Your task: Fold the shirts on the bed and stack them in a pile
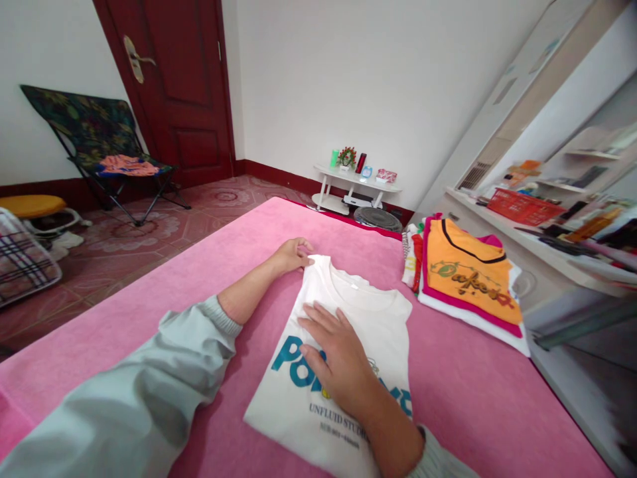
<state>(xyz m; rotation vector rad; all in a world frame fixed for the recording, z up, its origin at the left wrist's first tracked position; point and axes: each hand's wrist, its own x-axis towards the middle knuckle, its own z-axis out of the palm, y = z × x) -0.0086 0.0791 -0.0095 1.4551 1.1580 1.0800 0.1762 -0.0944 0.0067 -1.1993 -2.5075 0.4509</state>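
Observation:
A white T-shirt [368, 318] with blue lettering lies folded into a narrow rectangle on the pink bed cover [199, 265]. My left hand [293, 255] reaches to the shirt's far left shoulder corner, its fingers pinched on the fabric edge there. My right hand [336, 355] lies flat and open on the middle of the shirt, covering part of the print, fingers pointing to the left.
A stack of folded clothes with an orange shirt [470, 279] on top sits at the bed's right edge. A counter with a red basket [525, 207] runs along the right. On the floor stand a folding chair [94, 143], a yellow stool [32, 206] and a low white shelf [355, 182].

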